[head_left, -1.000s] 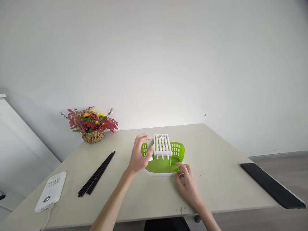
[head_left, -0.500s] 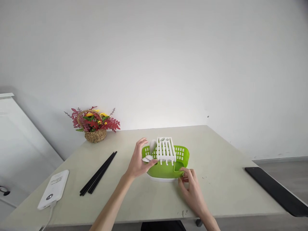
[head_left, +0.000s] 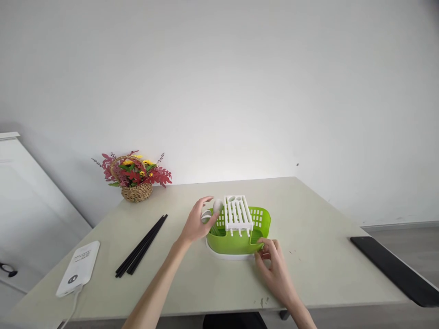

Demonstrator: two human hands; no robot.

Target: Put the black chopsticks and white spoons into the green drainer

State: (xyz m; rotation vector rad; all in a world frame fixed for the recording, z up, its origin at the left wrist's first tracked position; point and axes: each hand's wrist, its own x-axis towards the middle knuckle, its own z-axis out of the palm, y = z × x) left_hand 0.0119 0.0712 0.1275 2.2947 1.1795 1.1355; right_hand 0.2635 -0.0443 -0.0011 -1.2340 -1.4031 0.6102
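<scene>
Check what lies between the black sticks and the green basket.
In the head view, bare tabletop lies beside the black sticks, then the left hand comes before the green basket.

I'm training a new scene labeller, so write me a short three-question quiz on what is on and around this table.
1. True or false: the thin black sticks lie inside the green plastic basket.
2. Multiple choice: which thing has a white cable running from it?
A) the flat black slab at the table's right edge
B) the white rectangular device with rounded corners
C) the brown woven basket of flowers
3. Fill in the blank: the person's right hand touches the ____ end of the green basket (left or right).

Key: 1 false; 2 B; 3 right.
</scene>
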